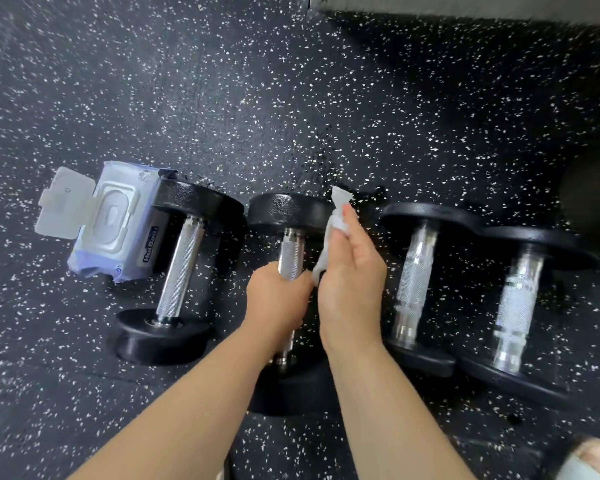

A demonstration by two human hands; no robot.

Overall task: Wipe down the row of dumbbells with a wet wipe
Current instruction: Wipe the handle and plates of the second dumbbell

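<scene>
Several black dumbbells with knurled steel handles lie in a row on the speckled rubber floor. My left hand (278,306) grips the handle of the second dumbbell (290,213) from the left. My right hand (352,271) holds a crumpled white wet wipe (333,230) just right of that handle, beside the dumbbell's far plate. The leftmost dumbbell (179,268) lies untouched. On the right, two more dumbbells (413,282) (515,306) lie close together.
A pack of wet wipes (118,226) with its lid flipped open lies at the left, against the leftmost dumbbell's far plate. A grey ledge (465,5) runs along the top right. A dark round object (593,209) sits at the right edge.
</scene>
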